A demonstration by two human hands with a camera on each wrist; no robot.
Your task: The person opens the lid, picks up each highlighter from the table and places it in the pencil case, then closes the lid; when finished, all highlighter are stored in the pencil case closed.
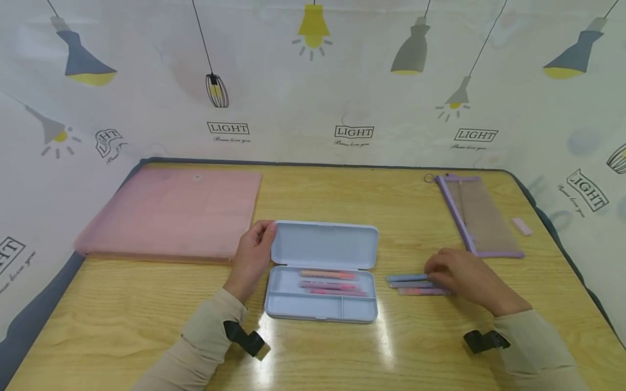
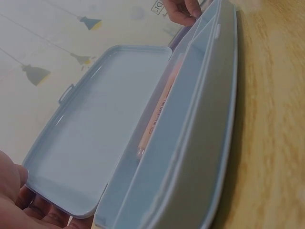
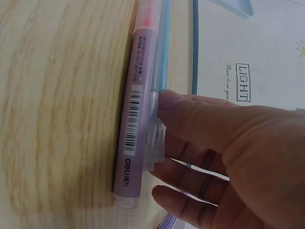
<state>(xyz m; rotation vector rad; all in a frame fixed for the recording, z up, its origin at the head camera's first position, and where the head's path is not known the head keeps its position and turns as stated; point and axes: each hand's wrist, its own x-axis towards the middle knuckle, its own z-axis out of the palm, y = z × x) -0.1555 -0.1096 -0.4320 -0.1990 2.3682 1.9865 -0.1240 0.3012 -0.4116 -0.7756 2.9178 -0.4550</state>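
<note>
My left hand [image 1: 251, 255] grips a pencil case [image 1: 303, 307] by its raised lid [image 1: 324, 243].
Thumb and fingers curled, my right hand [image 1: 467, 277] pinches a blue pen [image 1: 407, 278] beside other pens [image 1: 415, 291].

The case [image 1: 303, 307] looks smooth, satiny plastic, the pens [image 3: 131, 114] plastic, the tabletop [image 1: 337, 193] glossy wood-grain, the folder [image 1: 181, 212] matt plastic, the sleeves [image 1: 205, 334] cloth.

Before you, a yellowish wood-grain tabletop [image 1: 323, 195] with glossy reflections [image 1: 386, 336] runs back to a white wall covering [image 1: 279, 70], printed with pendant lamps [image 1: 411, 49] and boxed "LIGHT" lettering [image 1: 228, 128], that flanks both sides.
</note>
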